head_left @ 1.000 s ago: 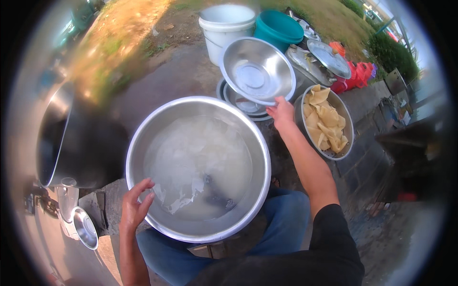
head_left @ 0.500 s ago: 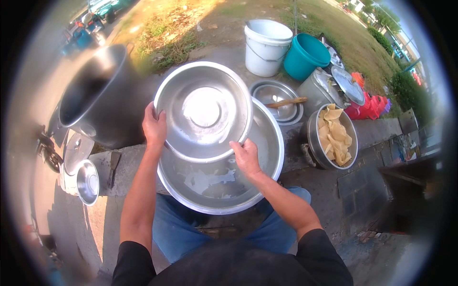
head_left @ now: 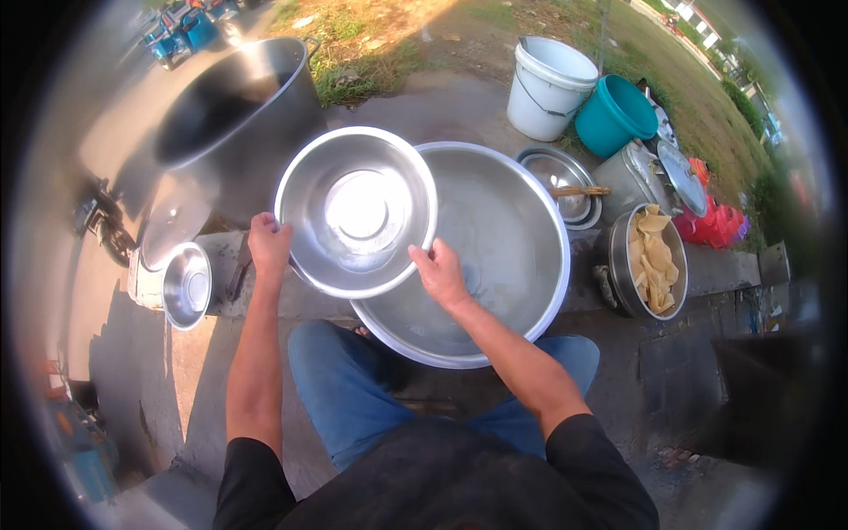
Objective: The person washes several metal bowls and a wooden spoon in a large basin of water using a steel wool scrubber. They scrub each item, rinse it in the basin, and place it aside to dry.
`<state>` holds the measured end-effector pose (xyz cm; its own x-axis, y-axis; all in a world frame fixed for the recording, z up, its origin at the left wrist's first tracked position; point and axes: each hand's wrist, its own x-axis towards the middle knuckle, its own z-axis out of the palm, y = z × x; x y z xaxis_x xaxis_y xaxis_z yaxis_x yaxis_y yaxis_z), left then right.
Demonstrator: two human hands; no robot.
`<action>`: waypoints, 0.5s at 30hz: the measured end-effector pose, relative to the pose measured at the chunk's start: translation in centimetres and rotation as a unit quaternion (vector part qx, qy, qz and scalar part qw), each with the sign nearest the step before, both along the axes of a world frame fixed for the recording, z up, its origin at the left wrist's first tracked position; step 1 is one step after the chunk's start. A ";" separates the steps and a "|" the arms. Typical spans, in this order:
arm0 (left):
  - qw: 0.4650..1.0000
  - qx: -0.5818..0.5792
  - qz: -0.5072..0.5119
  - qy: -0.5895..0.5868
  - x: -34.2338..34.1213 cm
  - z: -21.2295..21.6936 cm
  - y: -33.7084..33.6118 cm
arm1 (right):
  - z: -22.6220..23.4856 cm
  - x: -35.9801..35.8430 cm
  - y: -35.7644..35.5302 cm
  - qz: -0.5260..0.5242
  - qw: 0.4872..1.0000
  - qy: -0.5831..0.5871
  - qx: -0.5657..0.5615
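Observation:
Between my hands a shiny metal basin (head_left: 305,252) is held up, its inside facing me and sunlight glaring off its bottom. My left hand (head_left: 268,246) is closed at its left rim, and the fingers behind the rim are partly hidden. At the lower right rim my right hand (head_left: 443,277) pinches the edge, thumb on the inner side. Behind and to the right stands a larger metal basin (head_left: 503,230) in front of my knees, its lower left side covered by the held basin. Some cloudy wetness shows on its bottom.
To the left are a big dark pot (head_left: 256,146) and a small metal bowl (head_left: 187,287). On the right stand a white bucket (head_left: 549,93), a teal bucket (head_left: 609,115), a metal lid or pan (head_left: 565,172) with a wooden stick, and a pot (head_left: 620,265) holding tan sheets.
The held basin has moved left relative to the large basin, uncovering more of it. Both hands stay on its rim. The whole view has shifted, with surroundings now further right.

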<state>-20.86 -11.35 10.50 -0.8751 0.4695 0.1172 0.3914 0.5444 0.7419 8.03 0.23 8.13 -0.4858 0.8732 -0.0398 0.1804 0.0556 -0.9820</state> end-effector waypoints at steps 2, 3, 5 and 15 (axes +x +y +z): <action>0.999 0.010 -0.010 -0.031 1.1 -0.7 1.8 | 0.2 1.5 0.6 -0.023 0.999 -0.009 0.047; 0.999 0.014 -0.013 -0.045 1.7 -0.9 2.5 | 0.7 2.2 0.9 -0.028 0.998 -0.020 0.054; 0.999 0.021 -0.011 -0.038 3.4 -1.6 4.2 | 1.8 3.8 1.5 -0.035 0.996 -0.043 0.069; 0.970 0.027 -0.068 -0.231 8.9 -3.4 9.0 | -0.9 9.9 4.9 -0.138 0.986 -0.051 0.074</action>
